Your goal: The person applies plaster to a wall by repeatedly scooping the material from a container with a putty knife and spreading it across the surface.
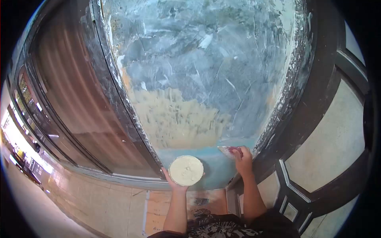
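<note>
A round tub of cream-coloured paste rests in my left hand, whose fingers and palm hold it from the side and below. To its right, my right hand is closed round the reddish handle of a putty knife. The knife's blade points left, close to the lower part of the wall panel; whether it touches cannot be made out. A patch of beige paste covers the panel's lower left, and the rest is mottled grey-blue with white smears.
Dark frames smeared with white border the panel. Brown glazed panels stand at the left, and a dark wooden lattice with pale panes at the right. Cardboard lies on the tiled floor below.
</note>
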Demonstrator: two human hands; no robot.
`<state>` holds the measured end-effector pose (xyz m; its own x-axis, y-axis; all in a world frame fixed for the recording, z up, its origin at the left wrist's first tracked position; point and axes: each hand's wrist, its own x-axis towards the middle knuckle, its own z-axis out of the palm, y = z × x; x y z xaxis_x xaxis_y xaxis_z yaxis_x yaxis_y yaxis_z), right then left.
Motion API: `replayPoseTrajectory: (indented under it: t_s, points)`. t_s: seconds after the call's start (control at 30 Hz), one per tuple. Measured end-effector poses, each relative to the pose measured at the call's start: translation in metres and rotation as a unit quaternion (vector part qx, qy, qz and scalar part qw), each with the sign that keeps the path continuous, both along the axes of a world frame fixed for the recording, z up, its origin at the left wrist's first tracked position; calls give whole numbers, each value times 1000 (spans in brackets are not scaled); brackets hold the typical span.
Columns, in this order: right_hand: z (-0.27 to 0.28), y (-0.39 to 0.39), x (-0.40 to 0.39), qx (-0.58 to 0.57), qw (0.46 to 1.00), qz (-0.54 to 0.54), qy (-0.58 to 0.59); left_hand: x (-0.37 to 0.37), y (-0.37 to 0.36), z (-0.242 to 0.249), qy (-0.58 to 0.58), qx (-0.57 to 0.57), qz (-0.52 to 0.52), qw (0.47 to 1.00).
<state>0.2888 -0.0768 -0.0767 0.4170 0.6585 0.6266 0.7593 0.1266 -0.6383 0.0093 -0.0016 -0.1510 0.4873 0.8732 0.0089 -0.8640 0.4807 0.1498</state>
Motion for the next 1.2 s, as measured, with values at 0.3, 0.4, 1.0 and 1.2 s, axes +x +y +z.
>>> replayPoseTrajectory:
  t_s: [0.3,0.4,1.0,1.2]
  points:
    - [3,21,19,-42,997,17,-65,2,-8,-2,36,-8,72,997]
    - [-4,28,17,-49,996,20,-75,1,-8,2,41,-3,90,995]
    - [-28,51,23,-66,994,3,-86,-3,10,-4,30,0,101,994]
    - [-25,47,26,-55,995,33,-73,-3,3,-1,29,-21,107,994]
